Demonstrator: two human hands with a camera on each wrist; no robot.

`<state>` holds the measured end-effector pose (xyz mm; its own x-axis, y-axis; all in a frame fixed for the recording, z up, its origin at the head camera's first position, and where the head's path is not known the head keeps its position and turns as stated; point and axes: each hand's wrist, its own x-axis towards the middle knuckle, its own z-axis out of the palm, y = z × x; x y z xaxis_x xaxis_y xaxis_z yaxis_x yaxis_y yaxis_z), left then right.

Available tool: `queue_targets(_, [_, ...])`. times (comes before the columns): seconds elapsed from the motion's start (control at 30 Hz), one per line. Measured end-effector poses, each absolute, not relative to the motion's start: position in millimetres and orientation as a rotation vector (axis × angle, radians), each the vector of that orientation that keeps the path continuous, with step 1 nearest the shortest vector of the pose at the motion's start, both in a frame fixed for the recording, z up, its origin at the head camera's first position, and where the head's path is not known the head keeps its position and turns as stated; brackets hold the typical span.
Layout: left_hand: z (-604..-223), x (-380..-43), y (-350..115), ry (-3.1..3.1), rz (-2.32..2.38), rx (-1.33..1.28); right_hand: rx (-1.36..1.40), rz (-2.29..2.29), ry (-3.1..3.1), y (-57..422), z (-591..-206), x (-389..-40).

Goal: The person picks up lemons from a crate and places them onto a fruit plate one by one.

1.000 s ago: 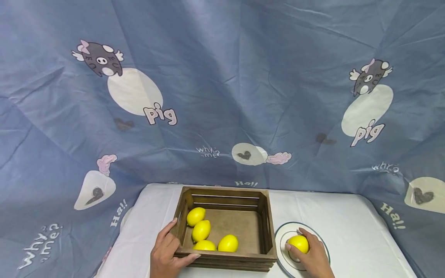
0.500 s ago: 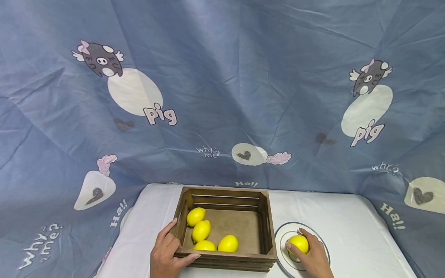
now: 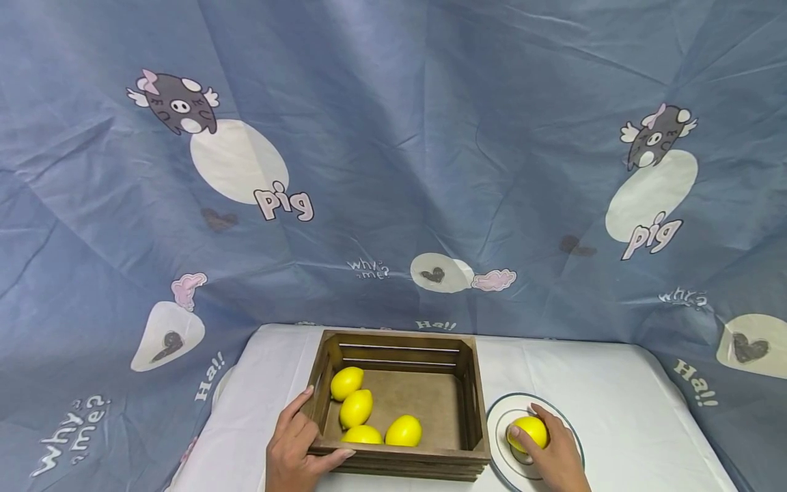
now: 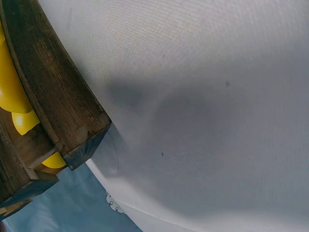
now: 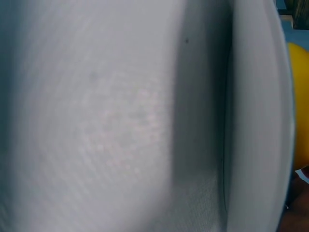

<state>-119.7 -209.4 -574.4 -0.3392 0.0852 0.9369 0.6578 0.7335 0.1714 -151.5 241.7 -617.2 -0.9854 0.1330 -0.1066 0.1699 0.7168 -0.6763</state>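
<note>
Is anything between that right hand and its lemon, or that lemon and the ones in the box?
Nothing visible separates the right hand from the oval yellow lemon in its grip. Between it and the four yellow lemons stands the right wall of the brown wooden crate.

The crate [image 3: 424,403] and plate [image 3: 501,449] are viewed from above by the head camera, faced forward and down; from close in, the crate is shared by the left wrist view, the plate by the right.
</note>
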Motion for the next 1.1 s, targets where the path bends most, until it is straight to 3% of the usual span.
queue_targets(1.1, [-573.5,-118.4,-208.3,-1.853,-0.669,-0.556,0.252,-1.17,2.875,243.0,-620.6,-150.4])
